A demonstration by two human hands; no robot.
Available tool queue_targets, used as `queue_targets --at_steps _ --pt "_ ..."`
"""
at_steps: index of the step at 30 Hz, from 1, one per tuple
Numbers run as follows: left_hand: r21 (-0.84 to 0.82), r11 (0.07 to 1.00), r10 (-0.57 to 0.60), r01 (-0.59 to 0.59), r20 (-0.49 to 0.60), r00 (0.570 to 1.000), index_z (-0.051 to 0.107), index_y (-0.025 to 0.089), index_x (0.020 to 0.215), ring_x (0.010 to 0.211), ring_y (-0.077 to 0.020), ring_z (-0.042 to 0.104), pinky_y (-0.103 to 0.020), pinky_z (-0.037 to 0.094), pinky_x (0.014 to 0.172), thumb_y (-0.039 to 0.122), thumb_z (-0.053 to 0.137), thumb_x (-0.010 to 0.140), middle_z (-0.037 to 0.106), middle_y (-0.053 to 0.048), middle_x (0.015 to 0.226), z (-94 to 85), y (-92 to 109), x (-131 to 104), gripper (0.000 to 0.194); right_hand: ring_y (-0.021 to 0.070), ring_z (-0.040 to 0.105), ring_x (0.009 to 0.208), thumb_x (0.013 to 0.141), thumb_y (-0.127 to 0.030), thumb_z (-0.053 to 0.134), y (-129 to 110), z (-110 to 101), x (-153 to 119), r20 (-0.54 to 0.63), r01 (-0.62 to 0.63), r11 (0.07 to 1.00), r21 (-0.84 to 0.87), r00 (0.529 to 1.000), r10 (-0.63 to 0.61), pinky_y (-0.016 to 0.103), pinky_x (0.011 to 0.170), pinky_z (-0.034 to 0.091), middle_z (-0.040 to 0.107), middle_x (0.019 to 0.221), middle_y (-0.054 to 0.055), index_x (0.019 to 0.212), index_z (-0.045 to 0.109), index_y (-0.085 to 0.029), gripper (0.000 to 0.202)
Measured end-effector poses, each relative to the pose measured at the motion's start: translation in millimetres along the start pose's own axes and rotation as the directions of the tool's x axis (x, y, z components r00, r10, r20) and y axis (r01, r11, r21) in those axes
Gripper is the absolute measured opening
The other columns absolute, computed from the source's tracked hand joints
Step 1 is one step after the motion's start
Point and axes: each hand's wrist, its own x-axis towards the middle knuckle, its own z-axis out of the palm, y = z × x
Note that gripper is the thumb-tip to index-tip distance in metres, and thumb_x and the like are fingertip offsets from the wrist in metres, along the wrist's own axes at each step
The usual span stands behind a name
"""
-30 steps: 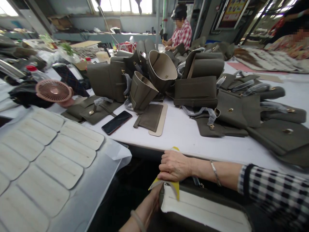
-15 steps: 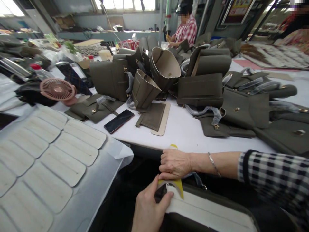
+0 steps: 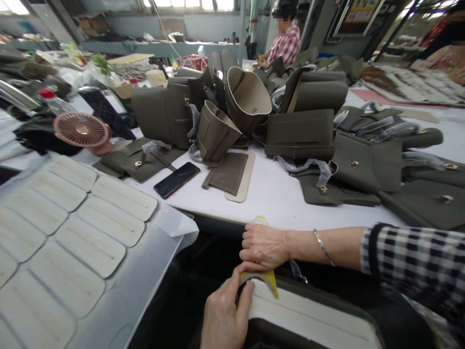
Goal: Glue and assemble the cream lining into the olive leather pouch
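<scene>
My right hand (image 3: 262, 248) is closed in a fist round a yellow scraper (image 3: 271, 281) with a concave curved edge. The scraper's edge rests at the end of a pale oblong panel (image 3: 308, 317), set in a dark olive bag (image 3: 337, 296) close to my body. My left hand (image 3: 225, 310) pinches the bag's near end, its thumb by the panel's end and its fingers at the scraper. The fingers' far sides are hidden. On a plastic-covered board (image 3: 145, 271) to the left lie several pale panels (image 3: 100, 240) of similar shape.
Olive bags (image 3: 300, 133) and flat bag parts fill the white table (image 3: 276, 194) ahead. A phone (image 3: 177, 179), a pink fan (image 3: 83, 130) and a red-capped bottle (image 3: 53, 99) stand or lie on the left. A person in a checked shirt (image 3: 285, 46) sits across the table.
My left thumb has shifted slightly left along the panel's end, showing more of the scraper's curve. My right hand keeps its grip in nearly the same place. The view has shifted slightly.
</scene>
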Motion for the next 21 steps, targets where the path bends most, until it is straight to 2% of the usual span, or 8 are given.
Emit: queue_targets --at_steps 10,13,15,17,19,21 --pt "0.093 0.995 0.021 -0.024 0.033 0.999 0.063 0.017 0.126 0.100 -0.0265 0.070 -0.032 0.053 0.089 0.041 0.042 0.097 0.072 -0.013 0.114 11.0 -3.6 -6.0 0.043 0.0158 0.051 0.059 0.103 -0.044 0.035 -19.8 -3.2 -13.3 0.027 -0.094 0.995 0.037 0.995 0.093 0.035 0.067 0.028 0.065 0.062 0.004 0.069 0.058 -0.020 0.047" --pt "0.012 0.999 0.036 -0.037 0.039 0.999 0.063 0.015 0.128 0.110 -0.0287 0.066 -0.035 0.050 0.098 0.043 0.044 0.096 0.068 -0.014 0.124 6.3 -0.9 -7.0 0.046 0.0157 0.049 0.057 0.103 -0.042 0.035 -28.4 -3.4 -17.4 0.028 -0.132 0.991 0.034 0.991 0.131 0.035 0.066 0.027 0.064 0.061 0.003 0.069 0.057 -0.020 0.046" --pt "-0.155 0.988 0.028 -0.016 0.075 0.997 0.064 0.017 0.126 0.117 -0.0277 0.062 -0.036 0.046 0.103 0.043 0.044 0.096 0.065 -0.012 0.129 -0.1 2.0 -3.0 0.045 0.0160 0.048 0.057 0.102 -0.042 0.035 -33.6 -2.8 -20.1 0.022 -0.168 0.986 0.019 0.986 0.167 0.035 0.065 0.026 0.063 0.061 0.003 0.070 0.056 -0.020 0.045" --pt "-0.396 0.914 -0.028 0.087 0.154 0.988 0.069 0.020 0.120 0.118 -0.0252 0.061 -0.034 0.045 0.103 0.043 0.044 0.096 0.068 -0.008 0.126 -5.4 3.5 4.7 0.041 0.0164 0.048 0.058 0.102 -0.042 0.035 -38.3 -2.6 -22.3 0.019 -0.197 0.980 0.006 0.980 0.197 0.035 0.065 0.025 0.063 0.062 0.002 0.072 0.057 -0.020 0.043" --pt "-0.613 0.759 -0.094 0.220 0.230 0.969 0.073 0.021 0.112 0.115 -0.0243 0.062 -0.033 0.046 0.100 0.040 0.046 0.095 0.072 -0.005 0.118 -6.5 2.6 13.8 0.037 0.0165 0.047 0.059 0.103 -0.041 0.035 -42.9 -3.6 -23.8 0.023 -0.210 0.978 0.006 0.978 0.210 0.036 0.065 0.024 0.063 0.062 0.002 0.074 0.057 -0.020 0.042" --pt "-0.738 0.604 -0.132 0.302 0.281 0.951 0.075 0.018 0.107 0.112 -0.0266 0.063 -0.034 0.047 0.095 0.037 0.050 0.093 0.074 -0.006 0.111 -3.0 0.2 21.1 0.035 0.0164 0.047 0.059 0.103 -0.039 0.035 -47.1 -5.2 -24.7 0.025 -0.219 0.976 0.010 0.976 0.219 0.035 0.065 0.024 0.063 0.064 0.002 0.077 0.058 -0.020 0.041"
